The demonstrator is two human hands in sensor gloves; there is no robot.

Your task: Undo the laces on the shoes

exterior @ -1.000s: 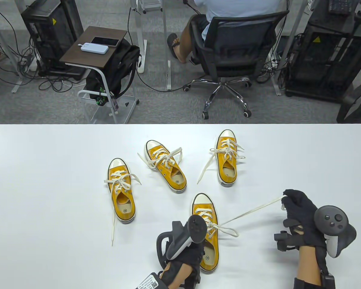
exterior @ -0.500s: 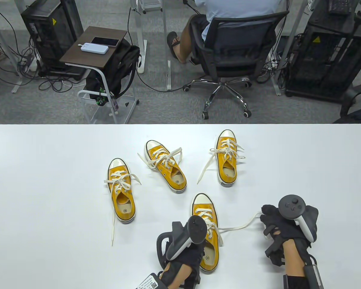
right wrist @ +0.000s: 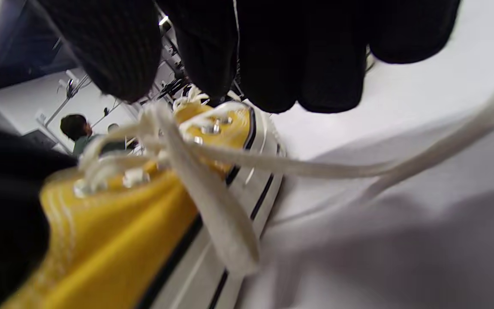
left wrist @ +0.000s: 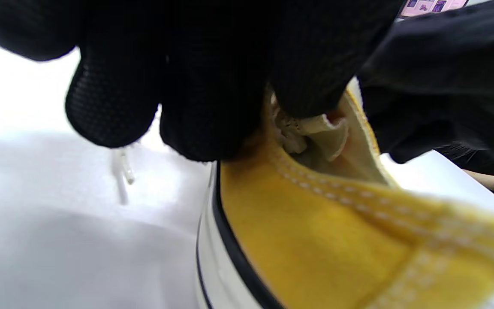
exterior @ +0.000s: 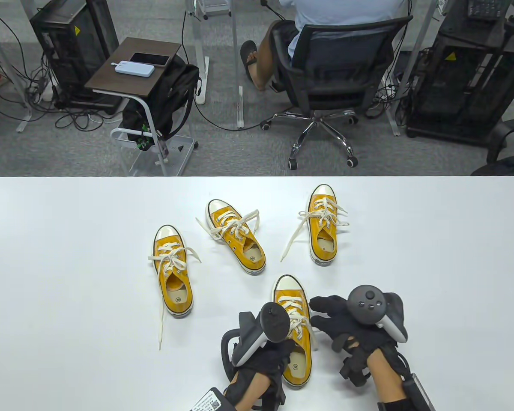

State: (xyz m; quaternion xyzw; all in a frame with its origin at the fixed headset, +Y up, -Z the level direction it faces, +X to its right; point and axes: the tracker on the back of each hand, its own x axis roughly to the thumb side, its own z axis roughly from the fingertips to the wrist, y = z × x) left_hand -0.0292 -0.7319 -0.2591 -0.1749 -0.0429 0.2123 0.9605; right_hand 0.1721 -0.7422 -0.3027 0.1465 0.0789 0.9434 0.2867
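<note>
The near yellow shoe (exterior: pixel 288 295) lies toe away from me at the table's front centre; its white laces (exterior: pixel 301 326) hang loose over its right side. My left hand (exterior: pixel 270 355) grips the shoe's collar; in the left wrist view its fingers (left wrist: pixel 212 86) clamp the yellow collar (left wrist: pixel 315 240) with one finger inside the opening. My right hand (exterior: pixel 322 309) hovers open, fingers spread, beside the shoe's right side. In the right wrist view its fingers (right wrist: pixel 272 51) hang over the shoe (right wrist: pixel 101 231), and a slack lace (right wrist: pixel 315 167) runs across the table below, not held.
Three more yellow shoes with loose laces lie farther back: one at the left (exterior: pixel 173 274), one in the middle (exterior: pixel 237 242), one at the right (exterior: pixel 323 227). The white table (exterior: pixel 68 239) ends at its far edge; beyond it is an office chair (exterior: pixel 338 68).
My right hand held the lace stretched out to the right, then let it go and moved left to the shoe's side. The lace now lies slack. My left hand stays on the shoe.
</note>
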